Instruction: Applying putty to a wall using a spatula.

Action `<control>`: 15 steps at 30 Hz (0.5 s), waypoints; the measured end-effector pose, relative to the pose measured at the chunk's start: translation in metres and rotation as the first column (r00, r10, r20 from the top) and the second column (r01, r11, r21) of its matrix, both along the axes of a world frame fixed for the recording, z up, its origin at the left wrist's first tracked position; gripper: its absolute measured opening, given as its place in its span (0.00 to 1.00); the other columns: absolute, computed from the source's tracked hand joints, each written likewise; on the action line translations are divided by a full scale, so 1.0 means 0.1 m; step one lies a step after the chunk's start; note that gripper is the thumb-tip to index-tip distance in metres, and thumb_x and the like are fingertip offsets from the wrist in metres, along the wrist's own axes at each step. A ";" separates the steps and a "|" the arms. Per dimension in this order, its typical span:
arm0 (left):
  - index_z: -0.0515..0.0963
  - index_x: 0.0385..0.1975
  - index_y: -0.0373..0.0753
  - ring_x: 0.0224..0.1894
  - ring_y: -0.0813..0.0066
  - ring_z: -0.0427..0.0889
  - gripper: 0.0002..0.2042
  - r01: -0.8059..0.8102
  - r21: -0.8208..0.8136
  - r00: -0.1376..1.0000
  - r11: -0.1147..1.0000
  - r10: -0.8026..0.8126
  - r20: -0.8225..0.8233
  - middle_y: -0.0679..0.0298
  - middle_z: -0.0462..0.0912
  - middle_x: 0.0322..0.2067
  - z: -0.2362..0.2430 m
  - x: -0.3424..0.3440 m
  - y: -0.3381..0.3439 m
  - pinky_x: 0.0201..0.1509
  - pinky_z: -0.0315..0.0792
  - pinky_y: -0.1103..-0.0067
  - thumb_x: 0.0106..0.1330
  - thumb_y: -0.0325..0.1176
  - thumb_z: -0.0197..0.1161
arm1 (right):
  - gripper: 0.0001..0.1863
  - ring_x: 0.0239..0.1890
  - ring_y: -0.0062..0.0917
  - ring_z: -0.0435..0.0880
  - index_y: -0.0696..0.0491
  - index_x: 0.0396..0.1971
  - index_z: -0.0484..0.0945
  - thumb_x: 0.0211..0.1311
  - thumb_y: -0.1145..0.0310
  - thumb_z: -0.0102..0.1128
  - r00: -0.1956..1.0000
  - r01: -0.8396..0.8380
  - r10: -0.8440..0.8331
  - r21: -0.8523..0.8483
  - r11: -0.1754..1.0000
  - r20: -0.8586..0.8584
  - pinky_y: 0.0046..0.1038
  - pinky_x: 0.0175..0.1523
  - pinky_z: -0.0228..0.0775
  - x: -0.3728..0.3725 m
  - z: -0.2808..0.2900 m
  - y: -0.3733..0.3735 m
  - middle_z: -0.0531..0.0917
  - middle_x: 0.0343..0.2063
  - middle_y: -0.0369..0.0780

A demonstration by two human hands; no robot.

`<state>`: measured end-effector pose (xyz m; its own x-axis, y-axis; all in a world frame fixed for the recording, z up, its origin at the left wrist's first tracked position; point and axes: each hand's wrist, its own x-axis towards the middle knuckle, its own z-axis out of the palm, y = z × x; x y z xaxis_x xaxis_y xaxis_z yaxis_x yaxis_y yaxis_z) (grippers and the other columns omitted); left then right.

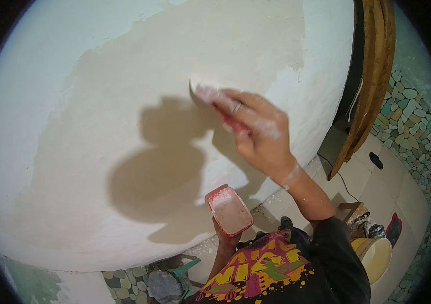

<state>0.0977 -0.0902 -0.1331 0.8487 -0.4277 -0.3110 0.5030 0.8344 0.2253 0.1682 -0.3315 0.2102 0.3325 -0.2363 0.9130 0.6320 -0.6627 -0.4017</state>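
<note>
Plaster: we see a beige wet patch on the wall (139, 137).
Right hand (256, 129): grips a red-handled putty knife (215, 101) (blade against wall).
Left hand (225, 235): holds a red-rimmed tray (229, 210) below.

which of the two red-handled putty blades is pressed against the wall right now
The one in the right hand, the putty knife, its blade on the wall. The left hand holds the other, the putty-loaded scraper, off the wall.

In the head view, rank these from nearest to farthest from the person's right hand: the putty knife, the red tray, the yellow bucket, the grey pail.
From the right hand:
1. Putty knife, gripped in that hand, against the wall.
2. Red tray, below, held in the left hand.
3. Yellow bucket, lower right on the floor.
4. Grey pail, bottom edge, left of the tray.
</note>
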 end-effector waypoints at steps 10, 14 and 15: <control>0.70 0.69 0.47 0.61 0.51 0.81 0.30 0.037 -0.035 0.999 0.999 -0.037 -0.006 0.58 0.80 0.61 0.10 0.02 -0.07 0.61 0.78 0.45 0.76 0.61 0.51 | 0.32 0.46 0.36 0.89 0.46 0.58 0.86 0.50 0.84 0.63 0.995 0.021 0.000 -0.204 0.979 0.101 0.34 0.52 0.84 0.09 0.66 -0.77 0.88 0.48 0.42; 0.69 0.70 0.47 0.61 0.51 0.81 0.30 -0.017 0.021 0.999 1.000 0.018 -0.026 0.57 0.80 0.61 0.14 -0.02 -0.08 0.61 0.78 0.47 0.78 0.59 0.49 | 0.20 0.48 0.34 0.90 0.51 0.54 0.87 0.62 0.66 0.73 0.983 0.103 -0.012 -0.500 0.860 0.183 0.30 0.54 0.82 0.19 1.12 -0.86 0.91 0.46 0.44; 0.69 0.70 0.47 0.61 0.51 0.81 0.30 -0.023 0.024 0.999 0.999 0.024 -0.031 0.57 0.80 0.61 0.16 -0.02 -0.09 0.61 0.78 0.47 0.78 0.59 0.49 | 0.23 0.50 0.34 0.89 0.44 0.57 0.86 0.61 0.71 0.71 0.979 0.185 -0.087 -0.613 0.768 0.187 0.33 0.52 0.82 0.27 1.06 -0.93 0.89 0.50 0.39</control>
